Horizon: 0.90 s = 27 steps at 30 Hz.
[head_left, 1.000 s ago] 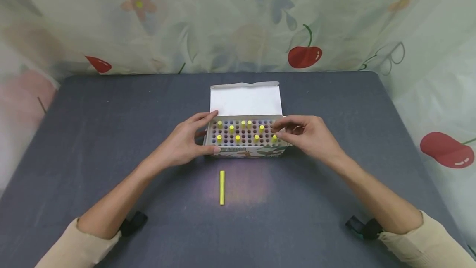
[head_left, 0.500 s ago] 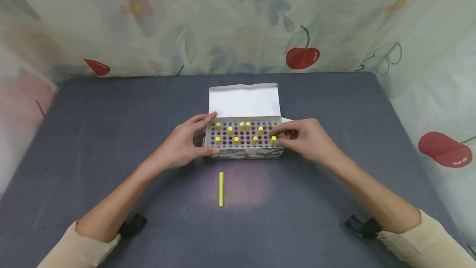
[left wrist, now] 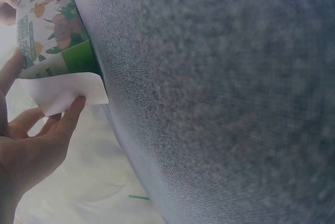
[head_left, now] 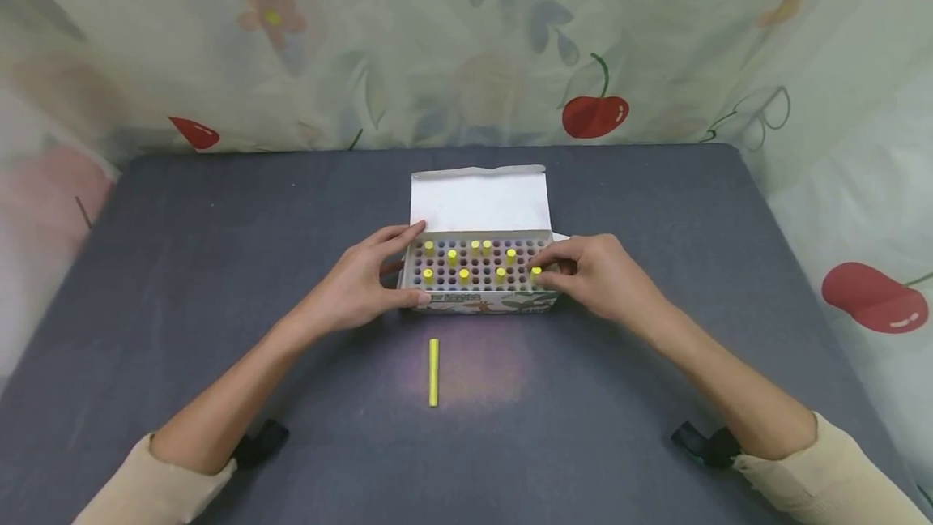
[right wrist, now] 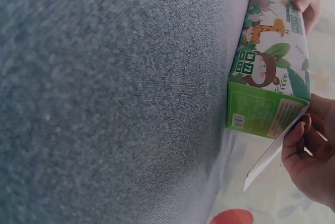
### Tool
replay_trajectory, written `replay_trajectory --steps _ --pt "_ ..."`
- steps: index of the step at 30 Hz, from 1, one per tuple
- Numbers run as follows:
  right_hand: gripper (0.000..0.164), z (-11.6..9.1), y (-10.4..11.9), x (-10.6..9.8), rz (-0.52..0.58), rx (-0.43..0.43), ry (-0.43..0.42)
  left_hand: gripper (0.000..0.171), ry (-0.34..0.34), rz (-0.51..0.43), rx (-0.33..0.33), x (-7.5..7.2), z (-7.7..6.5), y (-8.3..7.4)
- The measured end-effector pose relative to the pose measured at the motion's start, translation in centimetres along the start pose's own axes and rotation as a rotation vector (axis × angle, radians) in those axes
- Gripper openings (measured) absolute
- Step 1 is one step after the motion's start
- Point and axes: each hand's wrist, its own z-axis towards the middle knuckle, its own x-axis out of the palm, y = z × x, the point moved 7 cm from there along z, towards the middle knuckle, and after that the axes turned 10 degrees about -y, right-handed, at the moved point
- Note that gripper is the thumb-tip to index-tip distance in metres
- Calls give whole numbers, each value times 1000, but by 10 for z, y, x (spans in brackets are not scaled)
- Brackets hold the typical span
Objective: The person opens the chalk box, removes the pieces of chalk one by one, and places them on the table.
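Note:
An open cardboard chalk box [head_left: 481, 303] stands mid-table, its white lid [head_left: 481, 199] raised at the back. Several yellow chalk sticks poke up from its holed insert [head_left: 481, 268]. My left hand [head_left: 360, 278] grips the box's left end, thumb at the front edge and index finger at the back corner. In the left wrist view its other fingers touch a white side flap [left wrist: 68, 92]. My right hand [head_left: 601, 274] has thumb and fingertips pinched at a chalk stick [head_left: 535, 272] in the right front of the insert; the right wrist view shows another flap [right wrist: 269, 158] beside it.
One loose yellow chalk stick [head_left: 433, 373] lies on the dark grey tabletop [head_left: 554, 428] in front of the box. A patterned curtain [head_left: 466, 47] hangs behind the table and along its sides.
My right thumb and fingers have lowered slightly and closed in on the right front chalk stick. The left hand keeps its place on the box. The view shifts slightly.

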Motion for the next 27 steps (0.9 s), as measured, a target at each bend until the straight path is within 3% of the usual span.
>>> replay_trajectory --steps 5,13,27 --pt "12 -1 4 3 -55 -69 -15 95 -2 -1 0 -1 0 -1" --pt "13 -6 12 -2 -88 -190 -132 93 2 -1 2 1 1 0" --pt "17 -7 13 -3 -50 -196 -147 94 1 6 -6 1 0 0"
